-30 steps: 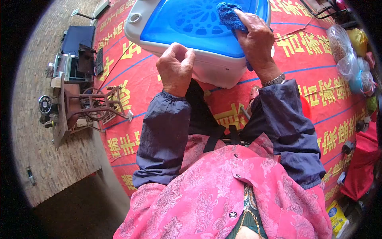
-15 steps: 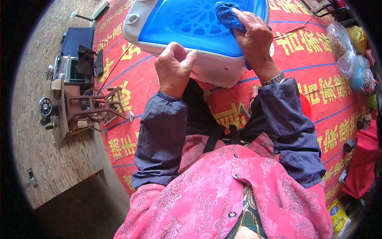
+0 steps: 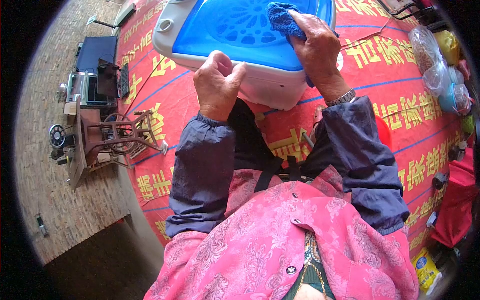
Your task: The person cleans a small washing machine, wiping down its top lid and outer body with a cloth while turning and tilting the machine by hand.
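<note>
Looking down steeply from a single head-worn camera, over the wearer's own chest and pink jacket (image 3: 280, 250) filling the lower frame. Facing forward and down toward a washer (image 3: 240, 45) near the top edge, close enough for both hands to be sitting large in view. Bending the edges through a fisheye lens, with dark corners ringing the picture. Taking in the red banner (image 3: 400, 105) beneath and the brick ground (image 3: 45, 195) off left.
</note>
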A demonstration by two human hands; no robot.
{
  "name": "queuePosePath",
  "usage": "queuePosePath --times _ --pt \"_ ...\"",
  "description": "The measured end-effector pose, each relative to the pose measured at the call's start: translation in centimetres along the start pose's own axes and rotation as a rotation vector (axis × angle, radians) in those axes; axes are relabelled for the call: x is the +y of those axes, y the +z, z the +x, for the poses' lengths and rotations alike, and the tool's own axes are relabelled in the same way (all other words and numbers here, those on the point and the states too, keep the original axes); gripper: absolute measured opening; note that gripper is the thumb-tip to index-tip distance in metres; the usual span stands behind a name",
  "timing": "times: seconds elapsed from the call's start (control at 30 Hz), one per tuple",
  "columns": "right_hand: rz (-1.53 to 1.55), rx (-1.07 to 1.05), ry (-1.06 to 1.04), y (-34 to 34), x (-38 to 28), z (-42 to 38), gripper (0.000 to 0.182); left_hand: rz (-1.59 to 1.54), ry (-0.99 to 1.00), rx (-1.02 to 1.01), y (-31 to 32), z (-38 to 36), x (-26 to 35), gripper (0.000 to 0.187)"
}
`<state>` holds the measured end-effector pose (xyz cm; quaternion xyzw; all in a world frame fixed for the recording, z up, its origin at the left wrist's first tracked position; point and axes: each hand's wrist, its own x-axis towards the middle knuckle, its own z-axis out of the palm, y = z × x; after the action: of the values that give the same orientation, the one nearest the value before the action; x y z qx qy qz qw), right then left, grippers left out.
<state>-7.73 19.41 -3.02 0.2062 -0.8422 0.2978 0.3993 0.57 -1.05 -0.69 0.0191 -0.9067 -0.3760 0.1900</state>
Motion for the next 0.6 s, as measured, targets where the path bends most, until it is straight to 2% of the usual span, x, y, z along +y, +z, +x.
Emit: queuePosePath --times 0.13,0.23,0.33,0.43,0.6 --pt "0.0 0.0 0.008 0.0 -0.1 0.0 0.042 -0.055 -0.015 -0.006 -0.2 0.3 -0.7 0.024" --pt "-0.006 -0.011 0.029 -0.1 -0.3 0.1 0.041 0.029 0.009 0.015 -0.2 -0.2 0.4 0.025" --pt "-0.009 0.006 -0.002 0.0 -0.1 0.1 0.041 0.173 0.136 0.056 0.4 -0.7 0.9 0.024" --pt "-0.001 0.005 -0.004 0.0 -0.2 0.1 0.04 0.101 0.031 0.034 0.4 -0.4 0.9 0.027" --pt "0.001 -0.001 0.01 0.0 -0.2 0.1 0.042 0.031 -0.026 -0.002 -0.1 0.2 0.4 0.03"
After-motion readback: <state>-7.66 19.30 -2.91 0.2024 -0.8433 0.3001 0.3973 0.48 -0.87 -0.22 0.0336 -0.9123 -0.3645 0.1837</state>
